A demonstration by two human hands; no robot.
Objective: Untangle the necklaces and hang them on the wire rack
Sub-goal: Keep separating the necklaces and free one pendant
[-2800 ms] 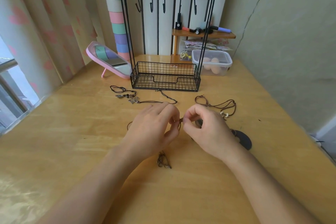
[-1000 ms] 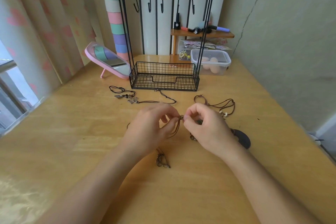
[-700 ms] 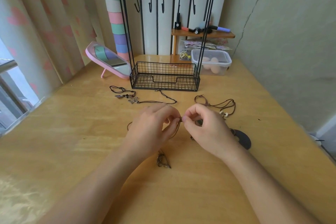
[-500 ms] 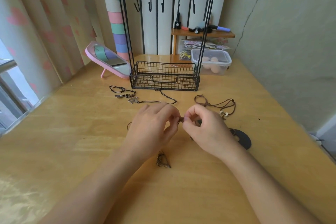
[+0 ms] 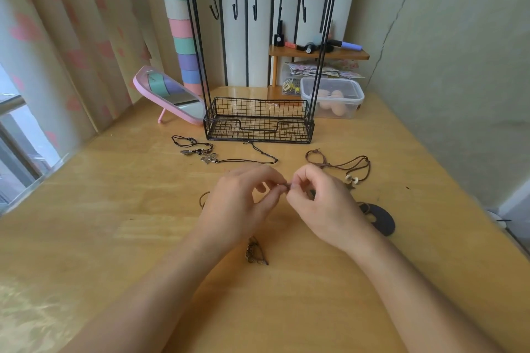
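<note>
Little has changed since a moment ago: both hands keep pinching one brown cord necklace [image 5: 288, 186] over the mid worktop [image 5: 114, 223]. Left hand [image 5: 239, 206] and right hand [image 5: 324, 205] meet fingertip to fingertip, hiding most of it. Its pendant [image 5: 255, 252] lies nearer; the wire rack [image 5: 258, 117] stands farther.

The table [image 5: 286, 309] is pale varnished wood with a soft sheen, the wire rack [image 5: 258, 120] thin matt-black metal, the necklaces [image 5: 338, 165] dark matt cord with dull metal pendants, the mirror [image 5: 169, 94] glossy in pink plastic, the lidded box [image 5: 332, 94] clear plastic.
</note>
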